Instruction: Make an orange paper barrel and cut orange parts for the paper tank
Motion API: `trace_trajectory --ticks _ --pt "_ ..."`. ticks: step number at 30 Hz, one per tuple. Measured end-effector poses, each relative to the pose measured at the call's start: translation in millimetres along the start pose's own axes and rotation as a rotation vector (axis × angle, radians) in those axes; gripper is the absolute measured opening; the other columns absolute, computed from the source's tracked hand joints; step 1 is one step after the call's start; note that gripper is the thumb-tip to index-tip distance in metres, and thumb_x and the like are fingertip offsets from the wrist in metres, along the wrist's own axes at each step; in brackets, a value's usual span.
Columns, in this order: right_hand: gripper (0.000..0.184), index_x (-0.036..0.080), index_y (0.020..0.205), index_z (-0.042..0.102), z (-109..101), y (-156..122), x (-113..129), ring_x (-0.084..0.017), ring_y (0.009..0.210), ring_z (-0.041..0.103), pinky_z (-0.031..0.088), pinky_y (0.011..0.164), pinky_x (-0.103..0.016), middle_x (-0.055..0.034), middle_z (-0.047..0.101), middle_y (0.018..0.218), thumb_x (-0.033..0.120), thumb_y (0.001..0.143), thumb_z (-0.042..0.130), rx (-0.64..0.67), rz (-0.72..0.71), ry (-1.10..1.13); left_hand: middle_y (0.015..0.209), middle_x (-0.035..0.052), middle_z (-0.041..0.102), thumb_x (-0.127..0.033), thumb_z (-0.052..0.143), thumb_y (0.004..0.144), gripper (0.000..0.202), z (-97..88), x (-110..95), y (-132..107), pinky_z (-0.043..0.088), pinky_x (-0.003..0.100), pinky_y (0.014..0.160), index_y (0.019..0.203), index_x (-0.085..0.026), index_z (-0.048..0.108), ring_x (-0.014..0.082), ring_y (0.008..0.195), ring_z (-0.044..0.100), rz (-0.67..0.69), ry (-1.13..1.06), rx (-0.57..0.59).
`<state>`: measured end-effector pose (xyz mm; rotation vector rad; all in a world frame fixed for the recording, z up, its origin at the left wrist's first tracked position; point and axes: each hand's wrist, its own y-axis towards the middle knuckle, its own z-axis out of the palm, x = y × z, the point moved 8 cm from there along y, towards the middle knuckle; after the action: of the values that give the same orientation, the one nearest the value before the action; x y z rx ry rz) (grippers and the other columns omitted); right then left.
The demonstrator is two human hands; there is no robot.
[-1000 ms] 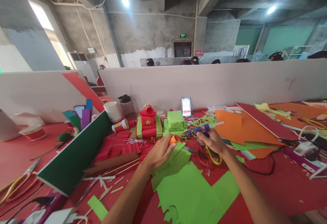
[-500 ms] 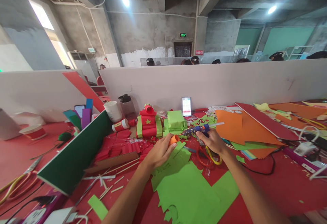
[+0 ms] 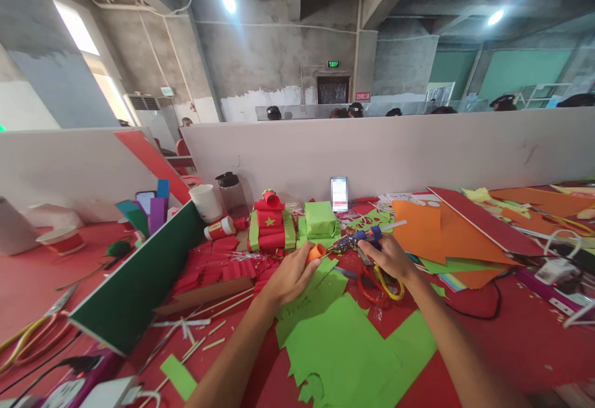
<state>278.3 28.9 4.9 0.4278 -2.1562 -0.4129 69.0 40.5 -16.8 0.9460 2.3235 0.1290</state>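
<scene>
My left hand (image 3: 294,273) is closed around a small orange paper tube (image 3: 317,252), its open end facing up and right. In my right hand (image 3: 387,258) is a blue glue gun (image 3: 356,239), with a white glue stick (image 3: 394,225) poking out of its back. The gun's nozzle points left, close to the tube's rim; whether they touch I cannot tell. Below both hands lie cut sheets of green paper (image 3: 353,340). Scissors with red and yellow handles (image 3: 389,284) rest under my right hand. Beyond stand a green paper-wrapped block (image 3: 320,219) and a red-and-green paper model with a star (image 3: 270,222).
Red paper pieces (image 3: 237,270) fill a cardboard tray left of my hands, beside a tilted dark green board (image 3: 139,281). Orange sheets (image 3: 460,237) lie right. A phone (image 3: 339,194) leans on the partition (image 3: 395,154). Paper cups (image 3: 206,203) and a bottle (image 3: 231,194) stand back left.
Both hands hold nearly the same places. The glue gun has tilted slightly and its back end with the glue stick sits a little differently beside the orange tube.
</scene>
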Motion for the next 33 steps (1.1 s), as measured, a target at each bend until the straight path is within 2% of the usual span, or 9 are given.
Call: trace_trajectory --ticks 19,33 --pt "0.046 0.021 0.059 0.041 2.2 -0.7 4.7 -0.013 0.052 0.038 0.028 0.051 -0.026 0.0040 0.037 0.053 0.053 0.091 0.049 0.019 -0.003 0.029 0.088 0.0048 0.060 -0.051 0.029 0.098 0.037 0.1 1.3 0.9 0.040 0.029 0.066 0.108 -0.020 0.046 0.0224 0.079 0.058 0.005 -0.007 0.001" --pt "0.048 0.021 0.056 0.043 7.7 -1.7 3.4 -0.014 0.044 0.042 0.029 0.045 -0.026 0.0034 0.040 0.042 0.055 0.090 0.050 0.032 0.039 0.085 0.089 0.0045 0.060 -0.051 0.029 0.099 0.037 3.0 0.7 0.9 0.039 0.029 0.065 0.109 -0.020 0.046 0.0224 0.078 0.058 0.015 0.036 0.032"
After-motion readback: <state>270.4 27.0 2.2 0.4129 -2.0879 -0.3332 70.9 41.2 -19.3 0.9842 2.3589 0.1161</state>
